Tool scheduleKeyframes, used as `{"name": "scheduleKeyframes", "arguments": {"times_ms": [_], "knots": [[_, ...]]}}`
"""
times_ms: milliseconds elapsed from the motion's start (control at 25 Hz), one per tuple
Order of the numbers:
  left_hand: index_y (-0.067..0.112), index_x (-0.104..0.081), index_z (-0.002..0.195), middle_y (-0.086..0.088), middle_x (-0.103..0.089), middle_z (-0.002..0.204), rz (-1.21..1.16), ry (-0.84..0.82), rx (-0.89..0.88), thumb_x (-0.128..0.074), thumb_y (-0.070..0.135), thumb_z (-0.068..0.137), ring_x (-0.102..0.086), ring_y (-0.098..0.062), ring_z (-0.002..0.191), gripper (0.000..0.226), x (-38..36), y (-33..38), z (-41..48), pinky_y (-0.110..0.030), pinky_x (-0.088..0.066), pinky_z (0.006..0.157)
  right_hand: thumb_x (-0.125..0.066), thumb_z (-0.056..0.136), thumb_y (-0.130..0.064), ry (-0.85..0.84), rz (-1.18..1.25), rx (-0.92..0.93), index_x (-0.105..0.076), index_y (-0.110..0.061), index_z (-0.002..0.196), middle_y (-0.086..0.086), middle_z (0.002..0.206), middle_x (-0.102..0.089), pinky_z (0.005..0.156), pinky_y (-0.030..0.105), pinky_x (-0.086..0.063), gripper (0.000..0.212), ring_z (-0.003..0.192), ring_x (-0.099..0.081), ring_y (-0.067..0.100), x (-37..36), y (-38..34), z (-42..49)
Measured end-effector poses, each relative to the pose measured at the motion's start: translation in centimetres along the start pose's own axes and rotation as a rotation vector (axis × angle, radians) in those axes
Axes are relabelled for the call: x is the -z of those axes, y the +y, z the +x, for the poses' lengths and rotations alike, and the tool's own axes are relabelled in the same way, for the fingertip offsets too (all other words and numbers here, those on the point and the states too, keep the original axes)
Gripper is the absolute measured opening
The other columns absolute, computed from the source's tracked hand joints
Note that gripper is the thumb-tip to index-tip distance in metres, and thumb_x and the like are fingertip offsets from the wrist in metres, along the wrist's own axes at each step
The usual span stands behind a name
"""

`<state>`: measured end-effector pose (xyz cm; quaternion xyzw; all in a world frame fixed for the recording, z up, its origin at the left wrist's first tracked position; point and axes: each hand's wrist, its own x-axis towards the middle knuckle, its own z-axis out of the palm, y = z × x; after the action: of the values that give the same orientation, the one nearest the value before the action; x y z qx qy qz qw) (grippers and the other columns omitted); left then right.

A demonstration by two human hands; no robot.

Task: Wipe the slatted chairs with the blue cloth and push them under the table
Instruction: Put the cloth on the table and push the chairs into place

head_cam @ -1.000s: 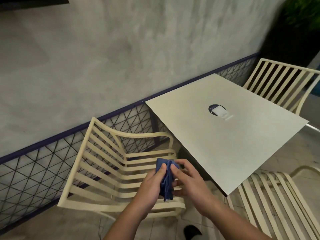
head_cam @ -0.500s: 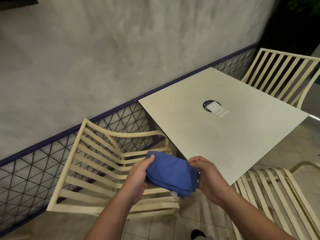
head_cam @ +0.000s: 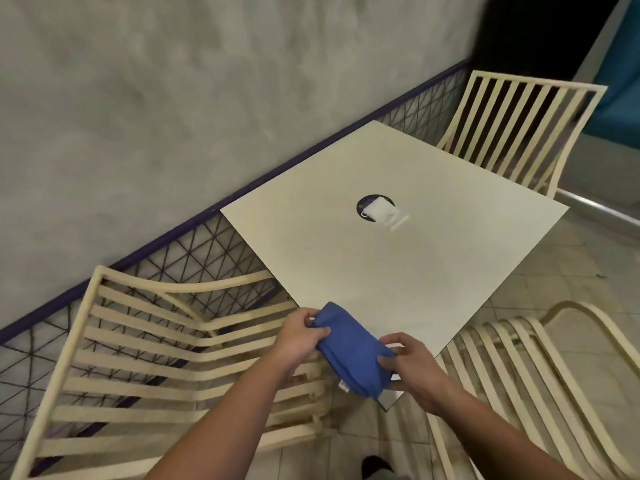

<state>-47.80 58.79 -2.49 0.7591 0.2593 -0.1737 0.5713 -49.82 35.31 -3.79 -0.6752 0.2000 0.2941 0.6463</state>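
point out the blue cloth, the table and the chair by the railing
blue cloth (head_cam: 349, 344), head view, its middle
table (head_cam: 398, 271), head view, bare top
chair by the railing (head_cam: 85, 306), head view, outer frame rail

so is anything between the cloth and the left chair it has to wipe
Nothing visible. The left hand and right hand hold the blue cloth above the table at its near corner; the left chair stands just beside it, no object between.

Head view: carried above the near corner of the table (head_cam: 346, 271), tilted forward and down.
Closeness: table seen close.
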Motion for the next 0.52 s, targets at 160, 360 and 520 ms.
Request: {"name": "scheduleKeyframes", "arguments": {"times_ms": [160, 360, 520], "knots": [[0.019, -0.062, 0.116, -0.004, -0.069, 0.103, 0.123, 0.025, 0.000, -0.068, 0.006, 0.092, -0.069, -0.021, 0.092, 0.028, -3.2, -0.8, 3.6, -0.038, -0.060, 0.078, -0.063, 0.092, 0.000, 0.086, -0.182, 0.013, -0.061, -0.017, 0.112, 0.011, 0.105, -0.069, 0.078, 0.046, -0.064, 0.026, 0.092, -0.072, 0.026, 1.3, 2.0, 2.7], [0.012, -0.063, 0.111, -0.005, -0.069, 0.107, 0.091, 0.106, 0.080, -0.063, 0.003, 0.092, -0.066, -0.024, 0.098, 0.022, -6.5, -4.7, 5.5, -0.037, -0.056, 0.090, -0.059, 0.096, -0.002, 0.194, -0.354, 0.032, -0.063, -0.023, 0.108, -0.001, 0.099, -0.069, 0.072, 0.030, -0.062, 0.025, 0.087, -0.068, 0.013, 2.4, 5.5, 3.8], [0.021, -0.063, 0.110, 0.003, -0.067, 0.108, 0.112, 0.145, 0.032, -0.063, 0.009, 0.094, -0.064, -0.018, 0.100, 0.020, -5.8, -5.6, 4.0, -0.032, -0.051, 0.087, -0.061, 0.095, -0.004, 0.255, -0.466, 0.104, -0.062, -0.020, 0.122, -0.004, 0.105, -0.065, 0.068, 0.020, -0.054, 0.031, 0.086, -0.063, 0.006, 2.0, 6.1, 3.8]]}}
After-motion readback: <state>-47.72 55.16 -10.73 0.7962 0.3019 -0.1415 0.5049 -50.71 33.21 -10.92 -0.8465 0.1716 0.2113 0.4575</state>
